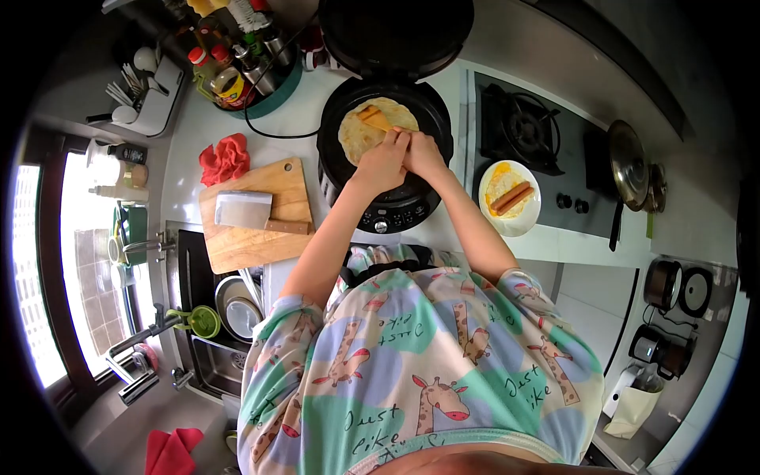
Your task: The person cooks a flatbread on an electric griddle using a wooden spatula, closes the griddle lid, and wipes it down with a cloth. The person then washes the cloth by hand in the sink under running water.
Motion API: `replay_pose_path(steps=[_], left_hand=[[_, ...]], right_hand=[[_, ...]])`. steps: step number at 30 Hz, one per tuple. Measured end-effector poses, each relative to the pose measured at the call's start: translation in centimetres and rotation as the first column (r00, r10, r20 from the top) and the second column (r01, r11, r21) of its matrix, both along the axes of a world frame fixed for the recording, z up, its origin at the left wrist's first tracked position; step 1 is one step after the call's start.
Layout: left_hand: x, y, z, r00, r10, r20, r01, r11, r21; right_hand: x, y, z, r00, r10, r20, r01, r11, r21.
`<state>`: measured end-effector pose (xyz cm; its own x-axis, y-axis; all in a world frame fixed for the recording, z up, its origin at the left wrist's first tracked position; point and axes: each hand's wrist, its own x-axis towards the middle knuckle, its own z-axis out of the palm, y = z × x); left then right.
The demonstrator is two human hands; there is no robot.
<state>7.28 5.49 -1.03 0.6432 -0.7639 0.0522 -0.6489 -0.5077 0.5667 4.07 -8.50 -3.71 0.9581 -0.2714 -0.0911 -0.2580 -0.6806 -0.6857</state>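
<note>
In the head view, a round flatbread (358,141) lies in the black electric griddle (434,119), whose lid (396,39) stands raised behind it. The slotted head of a wooden spatula (372,117) rests on the bread. My left hand (381,165) is closed around the handle, over the bread's right edge. Pressed up against it, my right hand (425,155) is closed too, fingers at the same handle. Part of that handle is hidden by my hands. To the right of the griddle, a white plate (532,218) bears a flatbread (500,184) with sausages (511,198) on it.
A cutting board (269,249) with a cleaver (244,210) lies to the left, by a red cloth (224,158). A power cord (277,136) runs behind them. Bottles fill a green tray (289,91). The gas stove (546,150) is right, the sink (218,366) lower left.
</note>
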Motion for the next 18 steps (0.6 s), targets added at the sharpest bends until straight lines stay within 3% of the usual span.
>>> replay_pose_path(steps=[4,13,18], left_hand=[[-0.7,-0.8,1.6,0.999,-0.05,0.006,0.05,0.998,0.028],[-2.6,-2.3,0.9,0.992,-0.12,0.042,0.12,0.993,0.006],[-4.9,-1.6,1.5,0.983,-0.181,-0.024,0.181,0.983,0.009]], right_hand=[[-1.4,-0.9,2.1,1.0,-0.009,0.008,0.009,1.0,0.003],[-4.2,-2.3,1.1,0.997,-0.043,0.064,0.043,0.999,-0.012],[-7.0,-1.9,2.5,0.999,-0.043,-0.021,0.043,0.999,-0.026]])
